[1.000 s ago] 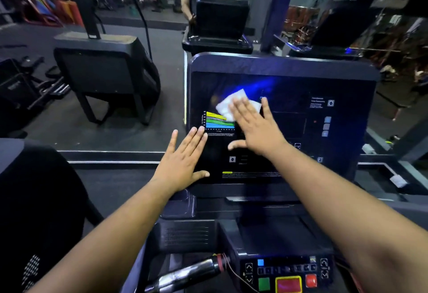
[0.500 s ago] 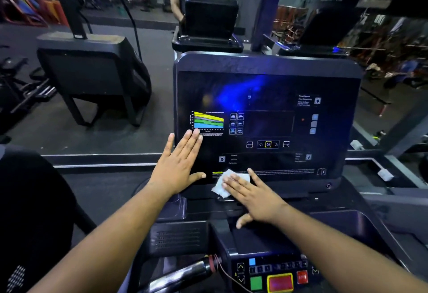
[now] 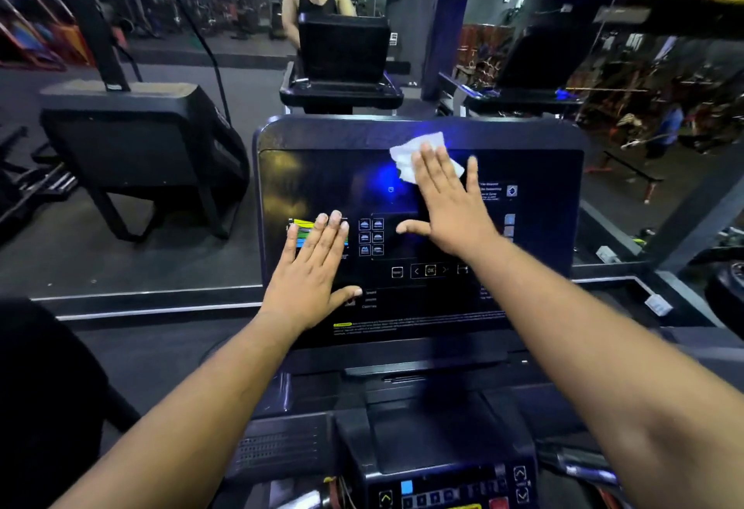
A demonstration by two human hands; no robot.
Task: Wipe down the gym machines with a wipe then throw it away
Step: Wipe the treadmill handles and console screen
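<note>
Right hand (image 3: 447, 202) flat, fingers straight, pressing wipe (image 3: 418, 154) against top of console screen (image 3: 543, 267); wipe pokes out above and left of the fingertips. Left hand (image 3: 312, 279) flat and open on screen's lower left, down-left of the right hand, covering the coloured graph (image 3: 300, 233). Mirror (image 3: 161, 25) behind console.

The console screen (image 3: 418, 235) is glossy black, mirror-smooth — the white wipe (image 3: 406, 156) looks soft, crumpled paper.

I see both forearms bare to the frame's lower edge, left hand (image 3: 312, 271) and right hand (image 3: 447, 202) ungloved, no rings.
</note>
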